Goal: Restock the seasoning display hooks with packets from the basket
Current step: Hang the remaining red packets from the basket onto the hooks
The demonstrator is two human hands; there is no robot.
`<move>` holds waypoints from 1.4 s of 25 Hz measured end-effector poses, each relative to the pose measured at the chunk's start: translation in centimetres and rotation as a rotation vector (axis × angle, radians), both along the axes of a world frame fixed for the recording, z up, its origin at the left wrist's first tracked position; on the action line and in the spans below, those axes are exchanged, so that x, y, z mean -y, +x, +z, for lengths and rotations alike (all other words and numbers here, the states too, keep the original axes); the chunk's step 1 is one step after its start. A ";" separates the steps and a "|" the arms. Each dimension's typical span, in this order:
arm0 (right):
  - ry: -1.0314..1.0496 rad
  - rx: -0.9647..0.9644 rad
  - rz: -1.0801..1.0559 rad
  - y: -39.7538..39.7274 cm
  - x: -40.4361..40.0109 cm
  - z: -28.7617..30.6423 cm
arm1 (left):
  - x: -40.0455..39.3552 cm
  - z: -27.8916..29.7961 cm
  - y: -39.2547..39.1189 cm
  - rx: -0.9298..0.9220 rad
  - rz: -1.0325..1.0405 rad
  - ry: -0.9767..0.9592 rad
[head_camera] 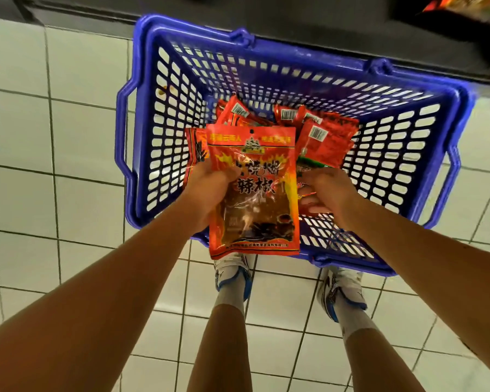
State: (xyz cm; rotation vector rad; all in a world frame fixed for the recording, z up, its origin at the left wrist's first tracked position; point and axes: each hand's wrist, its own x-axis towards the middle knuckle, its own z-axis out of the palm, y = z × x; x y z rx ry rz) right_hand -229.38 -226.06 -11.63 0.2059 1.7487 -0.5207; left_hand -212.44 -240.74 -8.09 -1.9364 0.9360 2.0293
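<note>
Basket [142,114] (blue, slotted) is seen on the tiled floor [68,137], just ahead of two white shoes [232,274]. A red seasoning packet [253,188] is gripped at its 9 o'clock edge by the left hand [210,190], held above the basket. More red packets [328,137] lie inside, toward 12 o'clock. One of them is pinched by the right hand [327,190], fingers curled.

- A shop, by the look of it: a blue plastic shopping basket [447,165] sits on the floor at 12 o'clock.
- It holds many identical red seasoning packets [331,137], barcodes showing.
- White tiled floor [40,137]; dark shelf base [266,12] beyond.
</note>
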 end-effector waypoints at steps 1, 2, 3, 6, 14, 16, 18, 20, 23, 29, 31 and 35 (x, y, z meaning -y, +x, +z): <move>0.046 -0.099 0.139 -0.5 -0.1 -0.7 | 0.2 0.0 0.4 0.006 0.035 -0.007; 0.065 -0.224 0.345 -1.1 0.1 -1.4 | 0.6 -0.1 0.8 0.004 0.070 -0.023; 0.053 -0.350 0.576 -1.5 0.4 -1.9 | 0.9 -0.2 1.1 -0.001 0.100 -0.045; -0.007 -0.544 1.102 -2.5 2.1 -3.6 | 2.0 -0.4 1.7 -0.002 0.118 -0.081; 0.128 -0.860 1.712 -5.3 3.7 -4.5 | 2.1 -0.3 2.0 -0.008 0.119 -0.091; 0.027 -0.845 1.746 -6.5 2.9 -3.4 | 1.8 0.3 1.6 -0.011 0.115 -0.087; -0.028 -0.748 1.708 -7.8 2.0 -1.6 | 1.6 1.0 1.2 -0.005 0.096 -0.110; -0.057 -0.720 1.583 -8.7 1.2 0.9 | 1.3 2.1 0.8 -0.015 0.081 -0.127; -0.180 -0.734 1.283 -9.3 -0.1 5.7 | 0.8 4.8 0.3 -0.016 0.106 -0.166; -0.369 -0.934 0.860 -4.1 -1.3 15.8 | -1.7 11.9 -2.6 -0.013 0.233 -0.264; -0.411 -0.978 0.787 -1.6 -1.8 19.5 | -2.9 14.7 -4.1 -0.066 0.283 -0.269; -0.558 -0.954 0.843 2.3 -2.6 26.1 | -5.0 20.4 -6.5 -0.225 0.282 -0.295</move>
